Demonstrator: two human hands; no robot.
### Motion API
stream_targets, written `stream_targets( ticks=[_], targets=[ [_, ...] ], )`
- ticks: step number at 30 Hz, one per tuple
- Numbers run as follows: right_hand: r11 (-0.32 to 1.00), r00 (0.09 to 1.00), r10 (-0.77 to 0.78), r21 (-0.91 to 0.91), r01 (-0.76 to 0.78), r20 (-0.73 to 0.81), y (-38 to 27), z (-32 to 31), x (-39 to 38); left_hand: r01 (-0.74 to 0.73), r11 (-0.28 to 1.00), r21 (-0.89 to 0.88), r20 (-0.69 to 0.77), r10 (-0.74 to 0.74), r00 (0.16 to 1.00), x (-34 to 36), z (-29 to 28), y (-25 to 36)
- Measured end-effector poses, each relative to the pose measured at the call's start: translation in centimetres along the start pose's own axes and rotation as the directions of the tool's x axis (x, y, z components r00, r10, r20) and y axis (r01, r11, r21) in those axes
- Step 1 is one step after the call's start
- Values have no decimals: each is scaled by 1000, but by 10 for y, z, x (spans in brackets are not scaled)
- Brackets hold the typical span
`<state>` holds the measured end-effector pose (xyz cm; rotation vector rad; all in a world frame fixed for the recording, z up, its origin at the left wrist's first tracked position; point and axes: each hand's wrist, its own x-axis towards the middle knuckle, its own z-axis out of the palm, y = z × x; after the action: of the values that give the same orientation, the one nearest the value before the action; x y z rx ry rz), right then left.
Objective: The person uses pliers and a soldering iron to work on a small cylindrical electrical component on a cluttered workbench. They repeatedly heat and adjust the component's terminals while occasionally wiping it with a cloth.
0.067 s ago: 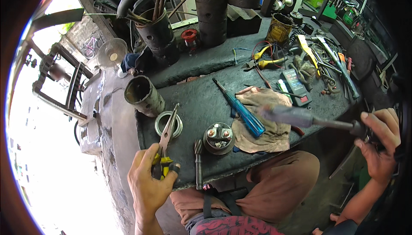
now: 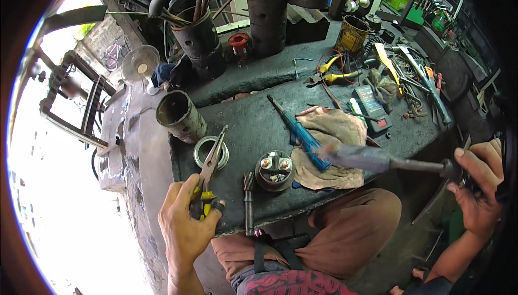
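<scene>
My left hand (image 2: 186, 219) is closed round the yellow-and-black handles of long-nose pliers (image 2: 211, 160). Their jaws point up and away across a metal ring (image 2: 202, 152); whether the tips pinch anything is too small to tell. At the right, my right hand (image 2: 480, 187) grips the dark handle end of a soldering iron (image 2: 361, 157), whose thick grey barrel is blurred. Its tip hovers by a blue-handled screwdriver (image 2: 307, 141) lying on a brown cloth (image 2: 345, 173). Between my hands stands a round metal part with two copper studs (image 2: 274, 172), beside a toothed shaft (image 2: 249, 206).
An open metal cylinder (image 2: 183, 119) stands on the dark bench's left side. Farther back are a tool-filled can (image 2: 197, 41), a red spool (image 2: 239, 44) and a rusty tin (image 2: 352, 35). A meter (image 2: 372, 109), yellow-handled pliers (image 2: 342, 76) and several hand tools crowd the right.
The soldering iron's tip has moved slightly left and down, towards the screwdriver handle. My left hand and the pliers barely shift; both grips stay the same.
</scene>
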<state>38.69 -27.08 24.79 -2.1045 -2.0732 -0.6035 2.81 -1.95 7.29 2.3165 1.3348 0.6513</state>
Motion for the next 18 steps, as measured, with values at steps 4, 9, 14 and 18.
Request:
stream_targets(
  ticks=[4, 9, 14, 18],
  targets=[
    [1000, 982, -28, -8, 30, 189, -18, -25, 0, -19, 1000, -10, 6, 19, 1000, 4, 7, -1],
    [994, 960, -107, 7, 109, 259, -45, -36, 32, -39, 999, -14, -22, 39, 999, 6, 16, -8],
    [875, 888, -458, -156, 459, 47, -33, -21, 67, -61, 998, 30, -39, 62, 997, 7, 17, -13],
    [880, 852, -474, -147, 452, -221, -29, 2, 58, -88, 995, 36, -57, 90, 994, 7, 20, -16]
  ],
)
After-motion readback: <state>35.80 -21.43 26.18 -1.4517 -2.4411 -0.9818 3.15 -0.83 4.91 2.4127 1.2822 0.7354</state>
